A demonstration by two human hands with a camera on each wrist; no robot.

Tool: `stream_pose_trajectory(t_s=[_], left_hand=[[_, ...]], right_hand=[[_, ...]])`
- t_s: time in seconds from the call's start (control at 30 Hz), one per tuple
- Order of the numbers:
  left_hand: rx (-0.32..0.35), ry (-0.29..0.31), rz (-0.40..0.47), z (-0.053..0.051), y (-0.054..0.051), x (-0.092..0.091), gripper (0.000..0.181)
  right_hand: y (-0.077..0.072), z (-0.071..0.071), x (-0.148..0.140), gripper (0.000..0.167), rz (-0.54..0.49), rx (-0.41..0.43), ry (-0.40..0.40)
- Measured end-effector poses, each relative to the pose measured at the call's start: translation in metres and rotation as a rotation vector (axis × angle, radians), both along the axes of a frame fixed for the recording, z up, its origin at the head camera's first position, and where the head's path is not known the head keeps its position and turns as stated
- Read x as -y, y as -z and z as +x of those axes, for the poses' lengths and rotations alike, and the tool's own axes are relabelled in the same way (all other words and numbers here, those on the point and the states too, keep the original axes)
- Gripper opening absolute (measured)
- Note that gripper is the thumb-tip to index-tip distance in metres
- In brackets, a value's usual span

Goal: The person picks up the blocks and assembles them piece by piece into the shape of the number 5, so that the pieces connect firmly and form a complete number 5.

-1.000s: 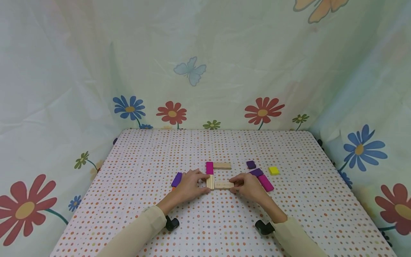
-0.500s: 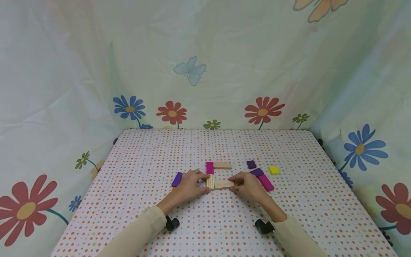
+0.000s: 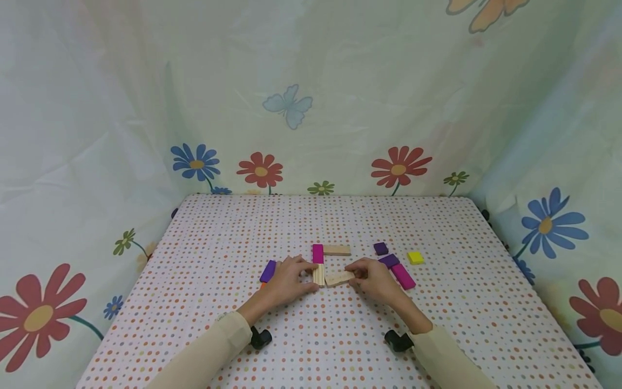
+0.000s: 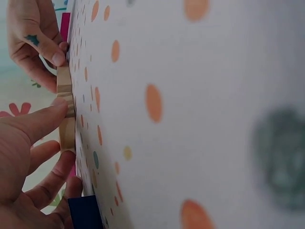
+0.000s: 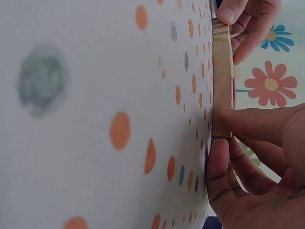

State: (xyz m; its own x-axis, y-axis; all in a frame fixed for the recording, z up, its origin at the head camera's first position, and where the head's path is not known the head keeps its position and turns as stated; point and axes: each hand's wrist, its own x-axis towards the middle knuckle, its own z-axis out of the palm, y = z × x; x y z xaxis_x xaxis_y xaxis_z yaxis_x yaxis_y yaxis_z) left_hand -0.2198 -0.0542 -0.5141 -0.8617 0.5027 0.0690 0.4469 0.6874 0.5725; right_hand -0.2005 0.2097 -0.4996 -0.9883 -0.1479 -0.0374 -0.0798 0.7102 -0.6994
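My left hand grips a ridged natural-wood block between thumb and index finger. A magenta block lies against its far end. At the far end of that magenta piece, a plain wooden block points right. My right hand pinches the right end of another plain wooden block, which lies at a slant beside the ridged one. In the right wrist view, this plain block reaches from my thumb up to the ridged piece. My left fingers partly cover an orange block.
A violet block sits left of my left hand. Right of my other hand lie purple, dark purple, magenta and yellow blocks. The dotted tabletop meets a floral curtain behind and at both sides.
The plain block in my right hand has turned, its right end swinging away from me so that it slants. My left hand and the other blocks stay in place.
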Motion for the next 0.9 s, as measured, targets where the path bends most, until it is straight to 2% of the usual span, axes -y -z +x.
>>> stream_pose_trajectory(t_s=[0.33,0.57,0.7,0.9], left_hand=[[0.013,-0.001,0.020,0.001,-0.001,0.000,0.057],[0.003,-0.021,0.043,0.005,-0.003,0.000,0.054],[-0.031,-0.013,0.077,0.006,-0.005,0.000,0.044],[-0.097,0.047,0.074,0.003,-0.010,-0.002,0.039]], right_hand=[[-0.001,0.003,0.000,0.029,-0.040,-0.005,0.013],[-0.002,0.006,0.001,0.034,-0.049,-0.017,0.059],[-0.007,0.008,-0.004,0.031,-0.065,-0.029,0.055],[-0.017,0.005,-0.028,0.028,-0.051,-0.044,0.082]])
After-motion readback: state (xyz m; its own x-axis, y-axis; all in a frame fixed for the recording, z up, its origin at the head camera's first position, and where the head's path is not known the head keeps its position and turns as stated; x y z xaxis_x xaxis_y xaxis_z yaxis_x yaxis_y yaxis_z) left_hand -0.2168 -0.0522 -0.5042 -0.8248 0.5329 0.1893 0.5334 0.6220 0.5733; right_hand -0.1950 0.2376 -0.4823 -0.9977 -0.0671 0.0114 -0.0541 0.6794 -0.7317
